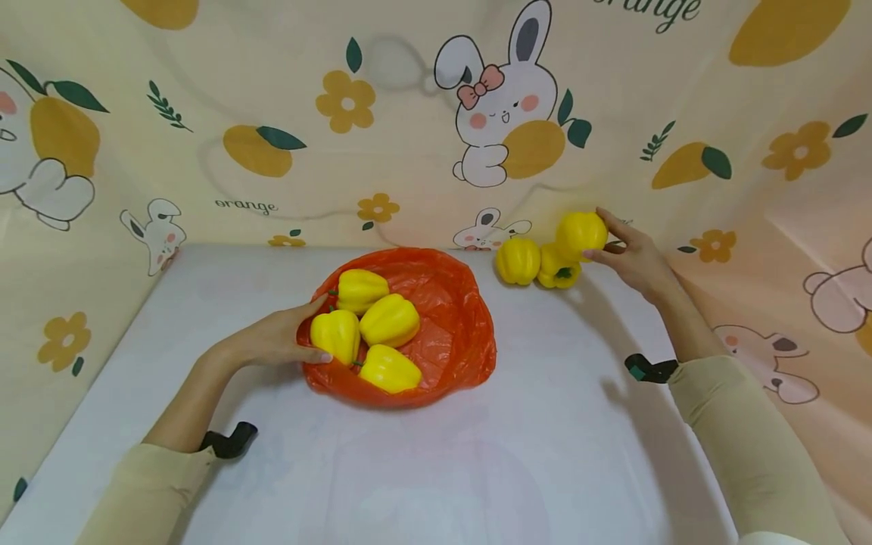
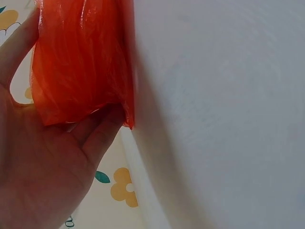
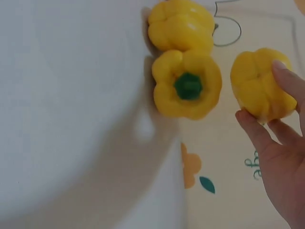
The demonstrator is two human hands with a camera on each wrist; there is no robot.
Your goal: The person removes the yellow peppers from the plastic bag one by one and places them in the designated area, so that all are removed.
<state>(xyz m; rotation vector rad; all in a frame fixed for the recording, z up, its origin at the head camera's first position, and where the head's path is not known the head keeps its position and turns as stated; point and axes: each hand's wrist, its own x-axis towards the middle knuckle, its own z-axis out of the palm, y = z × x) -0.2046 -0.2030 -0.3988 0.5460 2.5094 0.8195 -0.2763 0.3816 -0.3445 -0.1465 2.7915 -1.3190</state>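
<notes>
An orange-red plastic bag point(image 1: 443, 333) lies spread on the table with several yellow bell peppers inside, among them one bell pepper point(image 1: 390, 320) in the middle. At its left side my left hand point(image 1: 275, 338) grips the bag, thumb and fingers on the plastic point(image 2: 81, 62). My right hand point(image 1: 636, 257) holds another bell pepper point(image 3: 262, 83) by its sides, raised off the table at the back right. Close to it stand two more: one bell pepper point(image 3: 187, 86) shows its green stem, and a second bell pepper point(image 1: 518, 261) touches it on the left.
The white table point(image 1: 422, 469) meets a cream cloth backdrop point(image 1: 402, 174) printed with rabbits, fruit and flowers. A black wrist device point(image 1: 232, 440) is on the left forearm, and another black wrist device point(image 1: 650, 369) on the right.
</notes>
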